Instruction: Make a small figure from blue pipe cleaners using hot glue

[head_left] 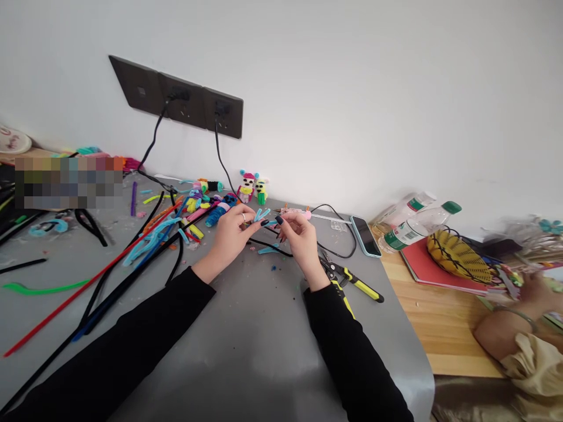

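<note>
A light blue pipe cleaner [263, 214], bent into short loops, is pinched in the fingertips of my left hand [231, 237]. My right hand [299, 241], its thumb and finger pressed together, grips the end that reaches across. Both hands are raised over the grey table mat [255, 346]. Another light blue piece [268, 249] lies below them. Behind my hands are a pink glue gun [295, 213] and two small fuzzy figures, one pink and white [247, 186], one green and yellow [261, 191]. Yellow-and-black pliers [352, 280] lie beside my right wrist.
Loose pipe cleaners, among them a long red one [97, 278], spread over the left side. Black cords run from the wall sockets [180, 97]. A phone [366, 236], plastic bottles [400, 234] and a yellow basket [457, 255] are on the right, near another person's arm [505, 328].
</note>
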The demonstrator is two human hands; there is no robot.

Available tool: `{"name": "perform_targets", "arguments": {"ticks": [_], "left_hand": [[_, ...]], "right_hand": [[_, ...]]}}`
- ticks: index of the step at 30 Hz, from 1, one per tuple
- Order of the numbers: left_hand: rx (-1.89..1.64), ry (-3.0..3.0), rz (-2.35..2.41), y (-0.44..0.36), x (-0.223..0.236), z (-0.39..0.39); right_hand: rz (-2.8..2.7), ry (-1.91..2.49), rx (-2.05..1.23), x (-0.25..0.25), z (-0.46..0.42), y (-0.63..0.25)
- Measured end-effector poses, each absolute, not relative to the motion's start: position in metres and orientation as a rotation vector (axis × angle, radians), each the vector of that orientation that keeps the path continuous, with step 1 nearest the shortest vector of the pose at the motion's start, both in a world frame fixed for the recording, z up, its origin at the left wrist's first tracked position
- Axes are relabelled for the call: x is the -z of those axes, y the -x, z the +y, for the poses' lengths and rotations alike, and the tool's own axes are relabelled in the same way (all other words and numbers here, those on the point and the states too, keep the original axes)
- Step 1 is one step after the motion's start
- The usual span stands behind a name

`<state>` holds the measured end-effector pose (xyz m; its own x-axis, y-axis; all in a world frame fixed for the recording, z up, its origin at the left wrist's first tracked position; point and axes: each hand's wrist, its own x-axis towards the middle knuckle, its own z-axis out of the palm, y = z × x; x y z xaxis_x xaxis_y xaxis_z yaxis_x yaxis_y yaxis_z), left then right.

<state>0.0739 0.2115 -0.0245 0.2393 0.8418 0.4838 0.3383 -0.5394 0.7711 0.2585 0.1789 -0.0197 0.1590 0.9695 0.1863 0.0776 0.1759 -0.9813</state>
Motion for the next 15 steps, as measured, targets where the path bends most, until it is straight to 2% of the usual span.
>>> {"name": "perform_targets", "arguments": {"ticks": [8,15], "left_hand": [[-1.276,-2.013,1.182,-0.0698,0.0259,0.2114],[-0.872,-1.702,1.123,-0.0745,0.0183,0.2120]], "right_hand": [[-1.439,1.281,-0.654,0.0275,0.1790,-0.2608],[-1.556,1.258,-0.503,0.0280,0.1770,-0.2614]]}}
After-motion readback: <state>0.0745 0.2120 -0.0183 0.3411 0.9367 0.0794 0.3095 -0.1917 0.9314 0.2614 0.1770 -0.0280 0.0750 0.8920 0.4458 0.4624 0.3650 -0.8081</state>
